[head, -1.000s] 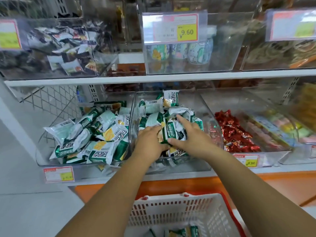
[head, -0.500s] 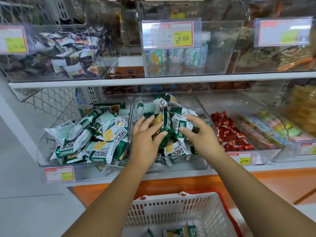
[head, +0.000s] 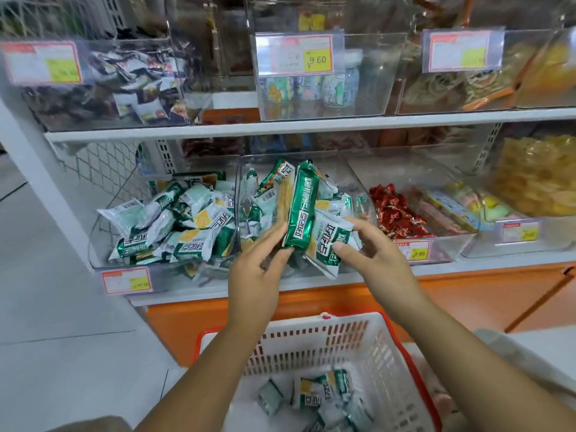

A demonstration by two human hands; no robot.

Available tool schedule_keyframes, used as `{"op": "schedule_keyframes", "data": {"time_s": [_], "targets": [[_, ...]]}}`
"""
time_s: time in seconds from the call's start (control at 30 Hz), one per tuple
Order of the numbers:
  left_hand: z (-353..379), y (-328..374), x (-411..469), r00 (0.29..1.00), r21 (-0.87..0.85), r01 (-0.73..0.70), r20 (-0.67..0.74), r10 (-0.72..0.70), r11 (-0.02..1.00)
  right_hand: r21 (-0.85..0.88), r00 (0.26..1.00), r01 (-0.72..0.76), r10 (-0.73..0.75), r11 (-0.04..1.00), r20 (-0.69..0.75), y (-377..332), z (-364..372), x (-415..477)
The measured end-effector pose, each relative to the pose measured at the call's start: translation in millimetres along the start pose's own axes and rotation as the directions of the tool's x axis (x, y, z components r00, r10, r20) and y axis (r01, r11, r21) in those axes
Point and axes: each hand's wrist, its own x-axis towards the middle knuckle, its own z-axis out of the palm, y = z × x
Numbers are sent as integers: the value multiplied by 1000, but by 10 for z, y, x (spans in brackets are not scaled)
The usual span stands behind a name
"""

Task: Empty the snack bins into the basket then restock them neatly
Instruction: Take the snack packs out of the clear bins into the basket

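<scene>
Left hand: the left hand (head: 255, 269) is gripping the left side of a bunch of snack packets (head: 304, 207), its fingers curling against a glossy dark-green foil packet that is standing upright.
Right hand: the right hand (head: 377, 260) is pinching a white-and-green packet on the right of the bunch, thumb on top. The two hands are squeezing the bunch between them.
Snack packets: these are small, crinkled, pillow-shaped foil wrappers. The held bunch is sitting at the front edge of the middle bin (head: 369, 204).
Middle bin: a clear, hard plastic trough with rounded corners is resting on the lower shelf (head: 486, 265), with more packets lying loose inside.
Left bin: the left bin (head: 103, 260), clear with a curved front, is touching the middle bin's left wall and holding a heap of the same packets.
Basket: a white plastic basket (head: 311, 344) with slotted walls and a red rim is standing below the hands, in front of the shelf.
Basket packets: several basket packets (head: 314, 395) are lying on its floor.
Red sweets: shiny, twisted red sweets (head: 396, 210) are lying in the clear bin to the right.
</scene>
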Motion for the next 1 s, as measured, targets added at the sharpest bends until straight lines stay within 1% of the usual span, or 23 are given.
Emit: {"op": "schedule_keyframes", "data": {"time_s": [0.07, 0.17, 0.23, 0.33, 0.43, 0.5, 0.6, 0.73, 0.83, 0.87, 0.93, 0.97, 1.0], "targets": [[-33, 36, -102, 998, 25, -67, -18, 67, 997, 60, 999, -32, 32, 998, -8, 50, -3, -106], [-81, 104, -254, 983, 26, -149, -104, 150, 989, 128, 996, -84, 88, 988, -31, 124, -27, -252], [-107, 140, -347, 978, 8, -137, -155, 137, 991, 148, 990, -129, 136, 981, -33, 235, -74, -343], [-121, 117, -535, 990, -3, -76, -122, 75, 997, 163, 975, -213, 219, 963, -24, 454, -136, -468], [-118, 45, -757, 998, -59, -28, -65, 25, 998, 82, 938, -342, 346, 936, -30, 744, -128, -564], [-113, 9, -878, 996, -46, -67, -64, 64, 997, 22, 916, -400, 400, 916, -21, 973, -90, -637], [-100, -29, -1010, 990, -25, -117, -82, 115, 993, -92, 876, -482, 477, 871, -66, 1386, -28, -738], [-63, -106, -1161, 994, -58, -74, -89, 69, 996, -165, 798, -602, 593, 781, -106, 1937, 66, -879], [-74, -136, -1216, 994, -41, -50, -98, 46, 998, -128, 720, -694, 684, 708, -120, 2307, 104, -979], [-90, -159, -1232, 994, -37, -20, -106, 16, 999, -163, 703, -710, 703, 686, -106, 2406, 107, -1000], [-110, -216, -1277, 989, -60, 91, -108, -98, 994, -242, 674, -731, 731, 638, -106, 2595, 133, -1022], [-108, -256, -1302, 980, -93, 163, -95, -172, 982, -228, 670, -737, 733, 636, -123, 2686, 145, -1024], [-99, -304, -1334, 964, -142, 239, -82, -252, 961, -210, 649, -758, 748, 618, -140, 2749, 162, -1021]]}}
